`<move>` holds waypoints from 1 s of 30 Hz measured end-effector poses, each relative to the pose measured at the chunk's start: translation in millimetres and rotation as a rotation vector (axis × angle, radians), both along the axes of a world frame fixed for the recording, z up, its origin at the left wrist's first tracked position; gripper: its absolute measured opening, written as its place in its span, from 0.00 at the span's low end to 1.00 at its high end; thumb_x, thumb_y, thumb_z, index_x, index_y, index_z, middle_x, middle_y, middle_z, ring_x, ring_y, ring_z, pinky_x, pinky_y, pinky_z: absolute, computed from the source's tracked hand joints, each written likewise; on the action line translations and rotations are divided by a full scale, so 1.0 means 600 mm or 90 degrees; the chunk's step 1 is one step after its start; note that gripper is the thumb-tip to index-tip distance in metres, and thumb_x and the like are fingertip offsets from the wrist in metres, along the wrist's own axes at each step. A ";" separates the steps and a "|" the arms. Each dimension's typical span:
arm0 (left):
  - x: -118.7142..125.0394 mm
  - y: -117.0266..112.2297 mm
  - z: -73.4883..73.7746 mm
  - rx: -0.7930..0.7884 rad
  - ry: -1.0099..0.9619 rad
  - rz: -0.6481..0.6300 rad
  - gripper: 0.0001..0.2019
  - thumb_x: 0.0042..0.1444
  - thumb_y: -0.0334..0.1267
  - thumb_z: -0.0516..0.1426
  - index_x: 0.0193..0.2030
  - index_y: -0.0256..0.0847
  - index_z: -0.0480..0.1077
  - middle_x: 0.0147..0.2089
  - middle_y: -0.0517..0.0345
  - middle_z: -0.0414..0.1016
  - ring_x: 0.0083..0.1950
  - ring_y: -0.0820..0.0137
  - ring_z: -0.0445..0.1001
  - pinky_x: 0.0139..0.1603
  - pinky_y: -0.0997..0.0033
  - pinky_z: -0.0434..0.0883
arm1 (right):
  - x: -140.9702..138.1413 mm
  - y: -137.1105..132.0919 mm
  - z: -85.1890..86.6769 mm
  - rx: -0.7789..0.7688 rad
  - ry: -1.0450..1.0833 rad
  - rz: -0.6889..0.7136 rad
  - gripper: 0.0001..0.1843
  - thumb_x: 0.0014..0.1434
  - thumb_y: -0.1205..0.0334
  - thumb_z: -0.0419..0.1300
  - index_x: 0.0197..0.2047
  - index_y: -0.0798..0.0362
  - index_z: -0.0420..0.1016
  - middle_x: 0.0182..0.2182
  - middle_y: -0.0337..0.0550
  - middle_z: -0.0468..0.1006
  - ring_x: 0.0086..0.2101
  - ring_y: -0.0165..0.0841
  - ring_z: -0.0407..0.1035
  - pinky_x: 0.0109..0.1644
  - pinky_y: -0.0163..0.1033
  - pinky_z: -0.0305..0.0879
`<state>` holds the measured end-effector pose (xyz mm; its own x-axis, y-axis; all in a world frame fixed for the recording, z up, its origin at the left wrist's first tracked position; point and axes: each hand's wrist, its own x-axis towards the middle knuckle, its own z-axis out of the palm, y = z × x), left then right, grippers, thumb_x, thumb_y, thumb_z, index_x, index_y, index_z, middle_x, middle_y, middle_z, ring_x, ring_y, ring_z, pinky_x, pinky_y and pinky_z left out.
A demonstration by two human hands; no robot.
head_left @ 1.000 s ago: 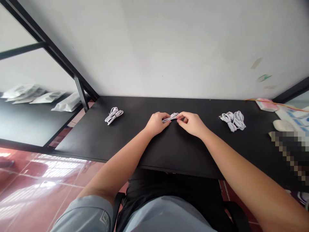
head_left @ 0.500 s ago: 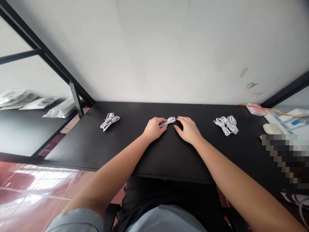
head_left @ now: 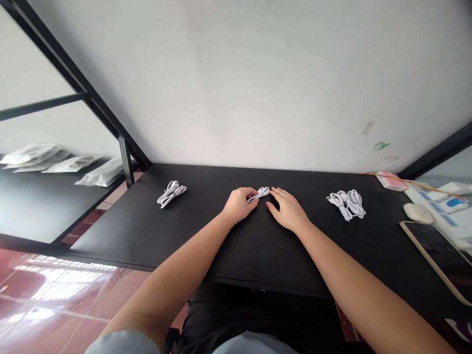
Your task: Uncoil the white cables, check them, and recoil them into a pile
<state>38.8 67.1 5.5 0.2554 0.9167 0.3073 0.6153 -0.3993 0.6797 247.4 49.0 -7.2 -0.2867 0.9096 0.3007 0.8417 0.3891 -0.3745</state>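
Observation:
Near the middle of the black desk [head_left: 254, 255], my left hand [head_left: 239, 204] grips a small coiled white cable [head_left: 262, 192] between thumb and fingers. The coil pokes out to the right of the fingertips. My right hand [head_left: 289, 210] rests on the desk just right of that coil, its thumb and fingers apart, holding nothing. Whether its fingertips touch the coil I cannot tell. To the left lies a bundle of white cable [head_left: 171, 193], tied at its middle. Over on the right are more tied white cable bundles [head_left: 347, 204], lying side by side.
On the right stand a phone [head_left: 438, 255], a white rounded case [head_left: 418, 213], a pink box [head_left: 391, 181] and a white-and-blue package [head_left: 448, 204]. Plastic bags [head_left: 72, 163] lie on a shelf at left, behind a black metal frame [head_left: 126, 160]. A wall closes off the back.
The view has tilted slightly, so the desk sits lower in it. My left hand still grips the cable; my right hand has hardly moved relative to it.

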 end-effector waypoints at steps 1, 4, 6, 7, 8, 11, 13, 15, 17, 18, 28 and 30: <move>0.000 -0.001 -0.001 0.005 0.003 0.004 0.09 0.54 0.35 0.62 0.42 0.44 0.79 0.39 0.58 0.82 0.40 0.66 0.78 0.46 0.66 0.74 | 0.000 0.001 -0.001 -0.001 0.003 0.001 0.26 0.67 0.55 0.55 0.64 0.56 0.72 0.64 0.55 0.70 0.66 0.49 0.62 0.70 0.57 0.60; -0.001 -0.005 0.002 0.005 -0.003 0.010 0.08 0.55 0.35 0.61 0.42 0.44 0.79 0.39 0.58 0.82 0.38 0.67 0.78 0.45 0.66 0.74 | 0.001 0.002 -0.002 -0.001 0.009 0.005 0.26 0.67 0.55 0.55 0.64 0.56 0.71 0.65 0.55 0.70 0.66 0.49 0.62 0.70 0.58 0.60; 0.000 -0.008 0.006 -0.010 -0.023 0.015 0.07 0.56 0.36 0.61 0.41 0.44 0.79 0.38 0.58 0.82 0.37 0.68 0.78 0.44 0.67 0.74 | 0.000 0.002 0.000 0.000 0.018 0.004 0.25 0.66 0.55 0.56 0.63 0.56 0.72 0.64 0.55 0.71 0.65 0.50 0.62 0.69 0.59 0.60; 0.001 -0.009 0.008 -0.020 -0.037 0.020 0.06 0.56 0.37 0.61 0.39 0.44 0.79 0.37 0.58 0.82 0.36 0.68 0.78 0.43 0.67 0.74 | -0.001 0.001 0.002 0.003 0.029 0.005 0.24 0.66 0.55 0.57 0.62 0.56 0.73 0.63 0.55 0.72 0.65 0.49 0.63 0.69 0.58 0.60; 0.003 -0.009 0.010 -0.031 -0.054 0.027 0.05 0.56 0.37 0.61 0.38 0.44 0.79 0.37 0.58 0.82 0.36 0.69 0.78 0.42 0.68 0.74 | -0.002 0.000 0.004 0.006 0.044 0.006 0.23 0.66 0.55 0.58 0.60 0.55 0.75 0.61 0.54 0.74 0.63 0.49 0.65 0.68 0.57 0.61; 0.008 -0.010 0.013 -0.071 -0.105 0.040 0.04 0.55 0.39 0.63 0.36 0.43 0.78 0.36 0.58 0.82 0.35 0.69 0.78 0.39 0.69 0.75 | -0.008 -0.004 0.013 0.014 0.112 0.014 0.17 0.65 0.57 0.60 0.55 0.52 0.78 0.53 0.51 0.81 0.56 0.45 0.72 0.63 0.53 0.67; 0.011 -0.010 0.012 -0.101 -0.131 0.028 0.06 0.56 0.41 0.63 0.36 0.43 0.78 0.36 0.58 0.83 0.36 0.69 0.79 0.39 0.69 0.75 | -0.012 -0.007 0.020 0.006 0.152 0.018 0.15 0.64 0.57 0.62 0.52 0.50 0.80 0.49 0.48 0.82 0.52 0.43 0.75 0.59 0.50 0.71; 0.011 -0.009 0.010 -0.128 -0.149 0.006 0.08 0.58 0.43 0.61 0.37 0.43 0.79 0.37 0.57 0.83 0.37 0.68 0.80 0.40 0.69 0.75 | -0.014 -0.009 0.024 -0.008 0.185 0.020 0.13 0.63 0.58 0.63 0.50 0.49 0.81 0.47 0.46 0.83 0.49 0.42 0.77 0.56 0.49 0.72; 0.010 -0.008 0.007 -0.153 -0.167 -0.014 0.09 0.59 0.42 0.60 0.39 0.43 0.80 0.37 0.56 0.83 0.37 0.68 0.80 0.41 0.69 0.75 | -0.015 -0.009 0.026 -0.019 0.214 0.018 0.11 0.63 0.58 0.63 0.48 0.48 0.82 0.45 0.45 0.84 0.46 0.41 0.78 0.54 0.48 0.72; 0.009 -0.007 0.006 -0.165 -0.175 -0.022 0.09 0.59 0.42 0.60 0.39 0.42 0.80 0.38 0.56 0.83 0.37 0.68 0.80 0.41 0.69 0.75 | -0.015 -0.009 0.026 -0.023 0.227 0.016 0.10 0.63 0.59 0.64 0.47 0.47 0.82 0.43 0.44 0.84 0.45 0.41 0.78 0.53 0.47 0.73; -0.002 0.000 0.003 -0.230 -0.201 -0.100 0.09 0.54 0.42 0.65 0.37 0.40 0.78 0.35 0.54 0.82 0.35 0.68 0.79 0.38 0.70 0.75 | -0.012 -0.004 0.027 -0.091 0.276 0.046 0.05 0.61 0.62 0.63 0.39 0.46 0.82 0.37 0.40 0.83 0.39 0.37 0.76 0.47 0.44 0.71; -0.006 0.003 0.001 -0.253 -0.217 -0.129 0.09 0.54 0.42 0.65 0.37 0.39 0.77 0.35 0.53 0.82 0.36 0.68 0.80 0.39 0.69 0.75 | -0.010 -0.003 0.028 -0.106 0.275 0.060 0.05 0.61 0.62 0.64 0.39 0.46 0.82 0.38 0.40 0.83 0.41 0.37 0.75 0.48 0.44 0.70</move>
